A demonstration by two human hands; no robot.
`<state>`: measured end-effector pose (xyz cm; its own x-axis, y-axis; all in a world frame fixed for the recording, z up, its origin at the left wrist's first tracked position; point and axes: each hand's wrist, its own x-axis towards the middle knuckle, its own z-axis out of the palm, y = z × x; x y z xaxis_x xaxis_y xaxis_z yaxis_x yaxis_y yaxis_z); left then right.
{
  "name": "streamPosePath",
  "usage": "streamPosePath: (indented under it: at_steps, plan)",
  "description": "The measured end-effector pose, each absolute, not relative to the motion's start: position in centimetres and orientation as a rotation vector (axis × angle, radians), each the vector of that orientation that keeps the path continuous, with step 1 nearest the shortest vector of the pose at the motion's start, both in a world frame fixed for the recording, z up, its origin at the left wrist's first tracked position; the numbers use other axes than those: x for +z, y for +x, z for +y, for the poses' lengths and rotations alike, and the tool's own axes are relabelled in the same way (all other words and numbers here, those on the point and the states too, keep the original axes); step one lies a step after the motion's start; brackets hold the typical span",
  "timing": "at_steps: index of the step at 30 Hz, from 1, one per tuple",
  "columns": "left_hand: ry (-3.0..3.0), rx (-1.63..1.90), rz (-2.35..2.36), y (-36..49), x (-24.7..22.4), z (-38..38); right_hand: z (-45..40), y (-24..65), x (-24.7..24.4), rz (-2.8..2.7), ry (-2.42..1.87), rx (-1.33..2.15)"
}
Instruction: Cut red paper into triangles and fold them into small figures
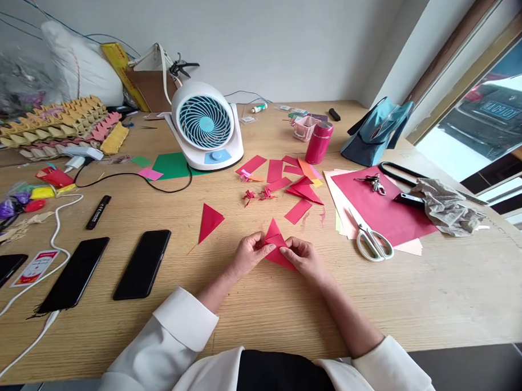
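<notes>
Between my two hands is a folded piece of red paper (pixel 278 255), its pointed tip facing away from me. My left hand (pixel 251 255) pinches its left edge, thumb on top. On the right edge, my right hand (pixel 304 258) grips it the same way; the fingers under the paper are hidden. A separate folded red paper triangle (pixel 209 221) lies to the left of my hands. Beyond them are several red paper strips (pixel 274 171), small red paper scraps (pixel 265 193) and a stack of folded red triangles (pixel 304 190).
Scissors (pixel 373 242) rest on red sheets (pixel 387 203) at right, near keys (pixel 376 182) and crumpled paper (pixel 447 205). A white fan (pixel 207 125), pink flask (pixel 319 142) and blue bag (pixel 377 134) stand farther back. Phones (pixel 142 264), a marker (pixel 98 212) and cables (pixel 56 228) lie left.
</notes>
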<state>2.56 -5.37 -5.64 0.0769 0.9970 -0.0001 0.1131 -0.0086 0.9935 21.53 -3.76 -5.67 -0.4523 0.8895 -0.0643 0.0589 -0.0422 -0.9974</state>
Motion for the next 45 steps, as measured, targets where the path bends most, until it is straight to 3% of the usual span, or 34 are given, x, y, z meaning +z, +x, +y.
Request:
streamPosePath:
  at_steps: [11, 37, 45]
  plan:
    - [1.534, 1.117, 1.305, 3.0, -6.0, -5.2, -3.6, 21.2, -5.1, -1.556, -0.945, 1.462]
    - [1.411, 1.173, 1.183, 2.9, -5.5, -5.5, -3.7, 21.4, -5.4, -1.594, -0.91, 1.42]
    - [1.244, 1.245, 1.043, 3.2, -5.2, -5.8, -4.3, 22.0, -4.6, -1.512, -0.98, 1.162]
